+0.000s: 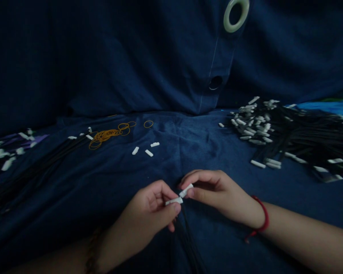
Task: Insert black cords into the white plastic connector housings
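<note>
Near the bottom centre, my left hand (157, 207) pinches a small white plastic connector (173, 201) between thumb and fingers. Thin black cords (188, 239) hang down below it. My right hand (214, 194), with a red cord bracelet at the wrist, grips a second white connector (186, 190) between thumb and forefinger. The two connectors meet or nearly touch at their ends; I cannot tell whether they are joined. Three loose white pieces (149, 153) lie on the blue cloth beyond my hands.
At right is a large heap of black cords with white ends (254, 125). More black cords (45, 163) stretch along the left. Yellow-brown rubber bands (105, 135) lie in a pile at the back. A dark blue curtain (131, 57) with ring eyelets hangs behind.
</note>
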Action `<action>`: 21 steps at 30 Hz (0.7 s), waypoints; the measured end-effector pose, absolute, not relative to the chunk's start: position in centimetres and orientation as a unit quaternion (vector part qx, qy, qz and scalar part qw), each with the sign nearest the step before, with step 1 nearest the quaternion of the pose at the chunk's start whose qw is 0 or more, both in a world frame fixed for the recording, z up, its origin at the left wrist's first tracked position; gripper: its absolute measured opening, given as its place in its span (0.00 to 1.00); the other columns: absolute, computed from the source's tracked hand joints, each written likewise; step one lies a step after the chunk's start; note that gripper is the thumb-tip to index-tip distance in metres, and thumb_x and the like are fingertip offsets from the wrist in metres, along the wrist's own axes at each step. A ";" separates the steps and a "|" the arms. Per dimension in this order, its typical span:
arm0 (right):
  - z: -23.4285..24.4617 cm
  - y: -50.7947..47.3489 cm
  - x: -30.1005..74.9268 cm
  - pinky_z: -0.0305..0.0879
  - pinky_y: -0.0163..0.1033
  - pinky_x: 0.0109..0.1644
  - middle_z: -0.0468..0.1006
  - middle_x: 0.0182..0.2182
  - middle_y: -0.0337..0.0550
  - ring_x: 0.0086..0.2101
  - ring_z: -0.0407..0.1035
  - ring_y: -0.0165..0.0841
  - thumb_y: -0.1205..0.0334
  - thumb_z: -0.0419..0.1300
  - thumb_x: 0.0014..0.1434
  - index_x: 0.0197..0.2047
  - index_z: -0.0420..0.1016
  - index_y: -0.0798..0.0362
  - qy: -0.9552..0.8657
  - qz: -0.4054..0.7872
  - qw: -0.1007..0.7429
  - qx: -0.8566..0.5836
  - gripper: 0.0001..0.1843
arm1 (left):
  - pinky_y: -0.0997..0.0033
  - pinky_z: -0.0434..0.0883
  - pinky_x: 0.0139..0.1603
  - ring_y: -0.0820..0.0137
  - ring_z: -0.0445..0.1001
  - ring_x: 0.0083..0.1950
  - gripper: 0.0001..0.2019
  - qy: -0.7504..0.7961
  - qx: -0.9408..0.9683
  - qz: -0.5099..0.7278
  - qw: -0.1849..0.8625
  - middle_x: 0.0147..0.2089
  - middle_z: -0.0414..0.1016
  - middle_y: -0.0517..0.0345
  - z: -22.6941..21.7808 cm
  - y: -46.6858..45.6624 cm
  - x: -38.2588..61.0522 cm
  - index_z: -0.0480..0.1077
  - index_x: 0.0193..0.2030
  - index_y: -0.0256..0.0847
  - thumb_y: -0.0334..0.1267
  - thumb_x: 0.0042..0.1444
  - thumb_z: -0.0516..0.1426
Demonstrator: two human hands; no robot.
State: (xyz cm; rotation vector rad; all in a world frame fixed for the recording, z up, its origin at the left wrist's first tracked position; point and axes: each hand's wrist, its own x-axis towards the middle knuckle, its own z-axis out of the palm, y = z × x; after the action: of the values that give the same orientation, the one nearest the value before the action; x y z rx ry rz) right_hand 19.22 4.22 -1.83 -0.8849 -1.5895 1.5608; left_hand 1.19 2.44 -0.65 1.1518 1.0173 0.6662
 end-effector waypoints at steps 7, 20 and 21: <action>-1.4 4.2 19.2 0.64 0.34 0.38 0.70 0.31 0.42 0.32 0.67 0.27 0.69 0.47 0.58 0.40 0.70 0.59 -0.657 0.569 0.342 -0.357 0.12 | 0.77 0.66 0.25 0.77 0.66 0.26 0.03 0.440 0.516 0.284 0.678 0.26 0.67 0.63 -0.6 2.6 1.0 0.64 0.30 0.37 0.33 0.48 0.56; -2.0 3.2 18.8 0.63 0.32 0.34 0.70 0.32 0.40 0.31 0.65 0.26 0.65 0.53 0.56 0.47 0.62 0.53 -0.699 0.499 0.346 -0.378 0.14 | 0.77 0.65 0.24 0.78 0.65 0.23 0.05 0.473 0.507 0.305 0.653 0.24 0.67 0.65 -0.4 2.5 1.1 0.65 0.30 0.36 0.33 0.47 0.57; -1.9 3.2 18.8 0.63 0.32 0.34 0.71 0.32 0.40 0.31 0.65 0.26 0.65 0.54 0.56 0.45 0.63 0.54 -0.700 0.501 0.346 -0.374 0.12 | 0.77 0.66 0.23 0.78 0.65 0.23 0.05 0.473 0.508 0.305 0.652 0.24 0.66 0.65 -0.4 2.5 1.1 0.65 0.30 0.36 0.33 0.46 0.57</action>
State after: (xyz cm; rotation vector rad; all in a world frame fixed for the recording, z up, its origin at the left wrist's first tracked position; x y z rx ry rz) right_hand 18.81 3.19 -1.88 -0.9697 -1.8162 1.3018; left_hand 1.12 2.49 -0.44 1.1520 1.0737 0.6920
